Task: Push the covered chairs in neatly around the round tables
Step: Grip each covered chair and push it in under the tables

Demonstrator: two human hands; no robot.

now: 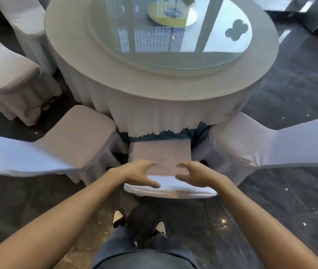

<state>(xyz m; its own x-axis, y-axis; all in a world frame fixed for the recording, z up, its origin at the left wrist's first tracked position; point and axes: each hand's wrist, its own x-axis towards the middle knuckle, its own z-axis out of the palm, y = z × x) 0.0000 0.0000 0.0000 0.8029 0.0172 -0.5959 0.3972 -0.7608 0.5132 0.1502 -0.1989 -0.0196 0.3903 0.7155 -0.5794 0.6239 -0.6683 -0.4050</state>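
A white-covered chair (162, 154) stands directly in front of me, its seat front touching the skirt of the round table (104, 74). The top of its backrest lies just below my hands. My left hand (140, 172) hovers over the left end of the backrest top with fingers spread. Over the right end my right hand (195, 174) is held the same way, fingers apart. Neither hand clearly grips the cover. Another covered chair (73, 136) sits angled at the left of mine, and one more covered chair (251, 140) angles in at the right.
Two further covered chairs (9, 74) stand at the far left by the table. A glass turntable (166, 30) with a yellow-rimmed plate (170, 15) lies on the tabletop. The floor (290, 191) is dark polished stone. My feet (138, 222) stand just behind the chair.
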